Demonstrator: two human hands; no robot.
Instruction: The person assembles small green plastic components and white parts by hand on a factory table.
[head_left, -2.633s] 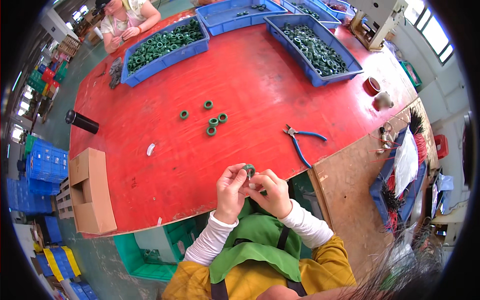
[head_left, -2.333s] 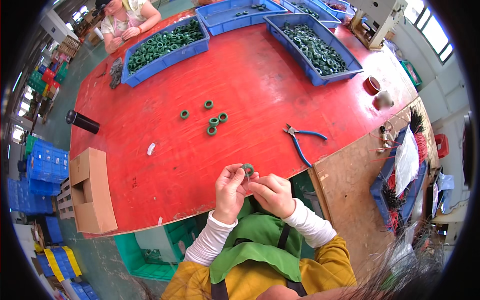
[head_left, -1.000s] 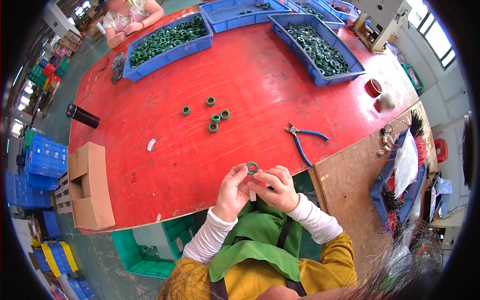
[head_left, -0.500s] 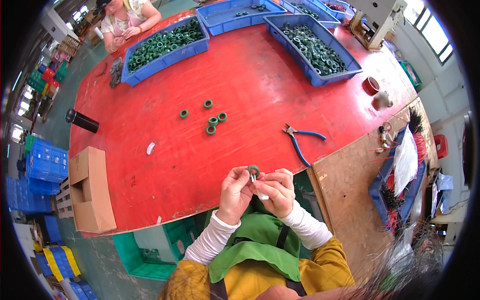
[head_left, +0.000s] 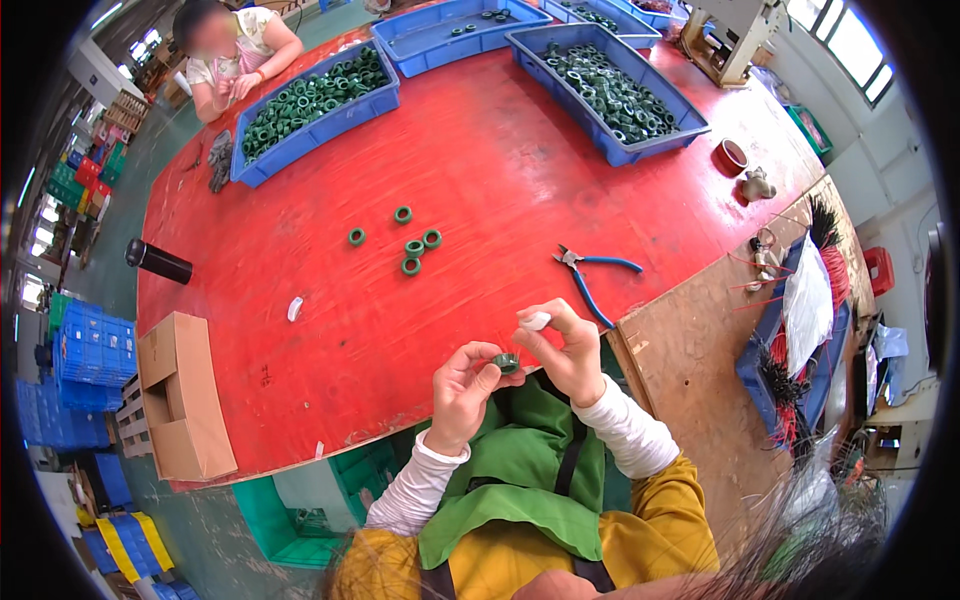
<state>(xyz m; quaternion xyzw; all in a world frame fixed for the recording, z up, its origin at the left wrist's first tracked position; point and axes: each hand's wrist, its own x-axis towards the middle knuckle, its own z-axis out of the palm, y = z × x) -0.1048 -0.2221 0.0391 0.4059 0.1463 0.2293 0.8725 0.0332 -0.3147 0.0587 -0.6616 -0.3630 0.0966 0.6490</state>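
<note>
My left hand (head_left: 462, 398) pinches a dark green ring (head_left: 506, 363) between thumb and fingers, above the table's near edge. Up and to the right of it, my right hand (head_left: 562, 352) is closed, thumb and fingers bent together; a white cover or wrap (head_left: 536, 321) shows at a fingertip. Whatever thin thing it may pinch is too small to make out. Beyond my hands, several loose green rings (head_left: 414, 247) lie on the red table (head_left: 480, 190). Blue-handled cutting pliers (head_left: 592, 280) rest with jaws apart, to the right of these rings.
Blue trays of green rings (head_left: 385, 102) (head_left: 622, 155) stand at the back, where a person (head_left: 235, 55) works. At left are a black cylinder (head_left: 160, 261) and a cardboard box (head_left: 190, 400). A blue bin (head_left: 760, 375) of red and black wires sits right.
My right hand has moved up and away from the ring, while my left hand has lowered it slightly and tilted it flatter. The whole view has shifted a little.
</note>
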